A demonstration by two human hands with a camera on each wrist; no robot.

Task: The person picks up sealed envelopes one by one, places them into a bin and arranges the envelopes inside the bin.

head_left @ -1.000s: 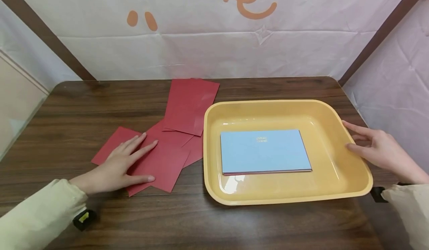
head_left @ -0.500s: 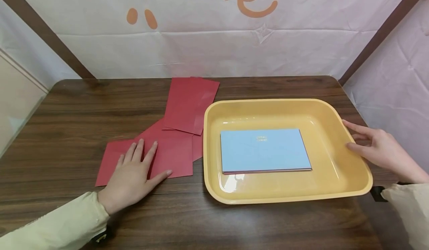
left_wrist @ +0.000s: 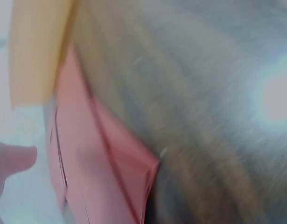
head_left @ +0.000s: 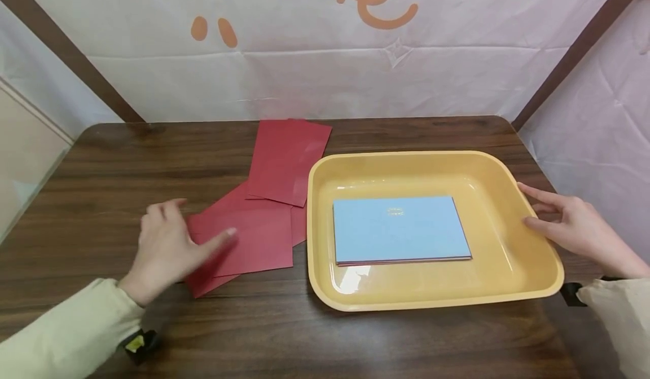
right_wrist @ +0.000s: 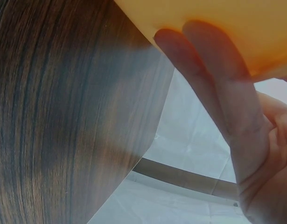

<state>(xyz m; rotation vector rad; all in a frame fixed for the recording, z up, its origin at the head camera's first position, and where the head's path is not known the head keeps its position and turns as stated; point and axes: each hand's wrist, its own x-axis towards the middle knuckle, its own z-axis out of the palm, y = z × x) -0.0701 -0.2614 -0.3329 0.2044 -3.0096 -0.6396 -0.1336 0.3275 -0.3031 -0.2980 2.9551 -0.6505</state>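
Several flat red paper rectangles [head_left: 259, 238], like cards or envelopes, overlap on the table left of the yellow tray. My left hand [head_left: 162, 246] is over the left end of the lower ones, its fingers bent loosely and thumb extended. Whether its fingertips touch paper cannot be told. In the left wrist view the thumb [left_wrist: 15, 158] shows apart from the red paper [left_wrist: 94, 163]. At far right, my right hand [head_left: 584, 229] pinches the rim of the yellow tray [head_left: 431, 302], thumb inside, fingers outside. Inside the tray lies a stack topped by a light blue card [head_left: 401, 232] with gold print.
The dark wood table [head_left: 355, 345] reaches back to a pale fabric wall [head_left: 304, 80]. Two more red sheets [head_left: 284, 162] overlap behind the lower pile, close to the tray's left rim. The table's right edge runs near the right hand.
My left hand first slid right, turning the upper red sheet level, then drew back left off most of it. Another red sheet's corner shows below again. The right hand and tray stay put.
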